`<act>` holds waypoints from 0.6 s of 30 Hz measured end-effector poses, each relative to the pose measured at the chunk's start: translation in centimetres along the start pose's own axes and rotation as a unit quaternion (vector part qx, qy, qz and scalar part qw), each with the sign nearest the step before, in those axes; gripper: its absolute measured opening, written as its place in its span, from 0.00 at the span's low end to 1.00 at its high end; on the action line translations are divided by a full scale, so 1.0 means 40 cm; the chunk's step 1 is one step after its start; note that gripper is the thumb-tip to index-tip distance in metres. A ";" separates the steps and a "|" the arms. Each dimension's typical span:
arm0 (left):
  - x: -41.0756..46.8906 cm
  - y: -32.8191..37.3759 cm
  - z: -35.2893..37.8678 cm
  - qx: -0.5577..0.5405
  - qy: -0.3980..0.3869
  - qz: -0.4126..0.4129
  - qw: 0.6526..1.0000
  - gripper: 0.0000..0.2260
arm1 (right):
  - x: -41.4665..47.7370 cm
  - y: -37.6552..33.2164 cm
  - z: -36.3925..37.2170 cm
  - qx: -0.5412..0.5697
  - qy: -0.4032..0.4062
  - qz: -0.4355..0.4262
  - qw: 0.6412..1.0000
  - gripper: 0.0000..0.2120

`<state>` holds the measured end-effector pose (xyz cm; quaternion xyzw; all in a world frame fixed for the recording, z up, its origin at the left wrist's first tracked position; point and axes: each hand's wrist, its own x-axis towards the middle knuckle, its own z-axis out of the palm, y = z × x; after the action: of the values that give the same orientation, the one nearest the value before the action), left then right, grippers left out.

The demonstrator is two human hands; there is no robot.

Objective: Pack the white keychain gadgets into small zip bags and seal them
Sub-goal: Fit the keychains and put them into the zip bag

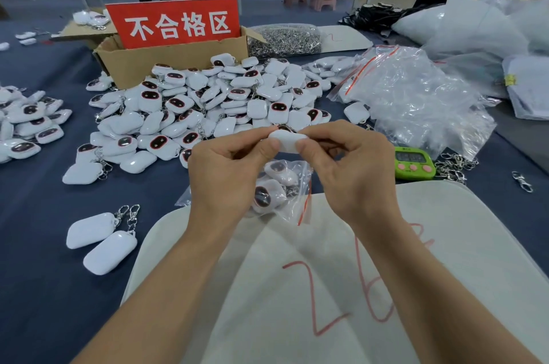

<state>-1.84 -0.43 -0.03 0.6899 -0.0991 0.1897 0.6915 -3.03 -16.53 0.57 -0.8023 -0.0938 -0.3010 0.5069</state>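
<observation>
Well to the left of the left hand, two loose gadgets (101, 242) lie side by side, plain side up, clasps attached. Beyond the left hand, the main pile of gadgets (208, 102) spreads out in front of a cardboard box (166, 62).

The left hand (225, 173) pinches the left end of one white keychain gadget (286, 140) between thumb and curled fingers. The right hand (353, 169) pinches the right end the same way, so the gadget is held up between both hands.

Directly below it, between the hands, a zip bag (300, 200) lies with several gadgets inside, its red strip towards the right hand. Whether it is sealed cannot be told.

Just right of the right hand stands a green timer (414, 163), and beyond it lies a heap of empty zip bags (416, 96).
</observation>
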 end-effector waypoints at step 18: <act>-0.021 0.009 0.018 0.003 0.023 -0.049 0.999 0.16 | -0.005 -0.022 -0.001 0.098 0.004 0.086 0.992 0.17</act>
<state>-2.66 -1.25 -0.04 0.6915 -0.0490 0.1715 0.7000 -3.61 -16.14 1.11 -0.7527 -0.0519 -0.2491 0.6072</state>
